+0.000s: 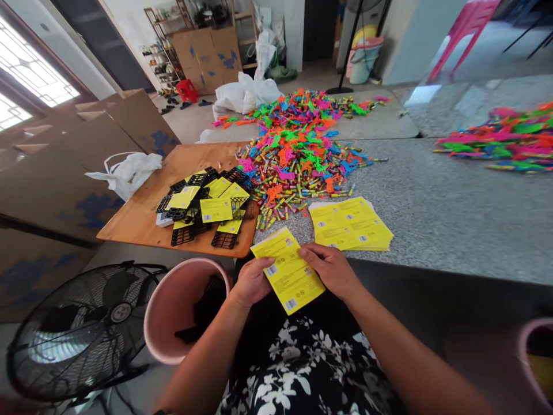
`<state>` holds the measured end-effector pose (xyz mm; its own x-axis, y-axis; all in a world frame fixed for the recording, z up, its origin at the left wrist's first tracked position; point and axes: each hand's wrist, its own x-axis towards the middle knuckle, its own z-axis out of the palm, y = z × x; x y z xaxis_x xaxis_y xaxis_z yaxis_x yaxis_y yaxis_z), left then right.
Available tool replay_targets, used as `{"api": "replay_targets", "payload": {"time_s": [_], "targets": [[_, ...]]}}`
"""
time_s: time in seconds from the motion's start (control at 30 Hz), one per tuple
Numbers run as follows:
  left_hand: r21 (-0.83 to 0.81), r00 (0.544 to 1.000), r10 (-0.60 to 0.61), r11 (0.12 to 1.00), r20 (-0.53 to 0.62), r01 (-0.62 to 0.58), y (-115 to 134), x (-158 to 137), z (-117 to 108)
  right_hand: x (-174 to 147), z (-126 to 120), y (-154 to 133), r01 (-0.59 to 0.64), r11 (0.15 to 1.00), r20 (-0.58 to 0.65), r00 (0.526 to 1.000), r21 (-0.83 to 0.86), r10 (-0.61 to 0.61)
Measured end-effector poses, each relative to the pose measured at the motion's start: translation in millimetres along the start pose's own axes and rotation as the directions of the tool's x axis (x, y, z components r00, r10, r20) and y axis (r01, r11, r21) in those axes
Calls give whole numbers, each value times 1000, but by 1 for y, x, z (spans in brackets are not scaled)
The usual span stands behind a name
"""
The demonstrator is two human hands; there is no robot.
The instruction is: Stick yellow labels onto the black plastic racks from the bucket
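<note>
A yellow printed card sheet (288,271) is held over my lap, slanted, with small text and barcodes on it. My left hand (254,280) pinches its left edge, thumb on top. At the upper right edge, my right hand (330,268) grips the same sheet, its fingers partly hidden. Just beyond, a stack of yellow printed sheets (352,223) lies at the edge of the grey stone table (415,225). To the left, black plastic grid trays with yellow cards (216,209) are heaped on a wooden board (142,222).
Colourful small plastic toy pieces (302,155) form a large heap behind the sheets. Another bright heap (505,138) lies at right. A pink bucket (158,317) with dark items stands below the board, beside a black fan (82,328). A white plastic bag (132,173) hangs at the board's left.
</note>
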<state>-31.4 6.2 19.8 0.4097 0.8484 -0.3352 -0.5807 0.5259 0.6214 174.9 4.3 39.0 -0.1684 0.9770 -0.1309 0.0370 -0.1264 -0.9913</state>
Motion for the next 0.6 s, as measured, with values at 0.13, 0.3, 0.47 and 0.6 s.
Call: {"api": "replay_targets", "payload": {"time_s": [0.13,0.3,0.47,0.6], "targets": [[-10,1000,-19,1000,-10,19,2,-1,-3,1,-5,4,-7,1000,-54,999,24,8],[12,999,-39,999,6,39,1,-2,-4,1,-3,2,60,998,-82,995,22,-58],[33,998,-60,998,29,59,1,-1,-5,3,1,1,-49,984,-19,998,171,53],[32,994,-96,995,60,94,4,0,-8,8,-5,4,-96,971,-60,992,220,112]]}}
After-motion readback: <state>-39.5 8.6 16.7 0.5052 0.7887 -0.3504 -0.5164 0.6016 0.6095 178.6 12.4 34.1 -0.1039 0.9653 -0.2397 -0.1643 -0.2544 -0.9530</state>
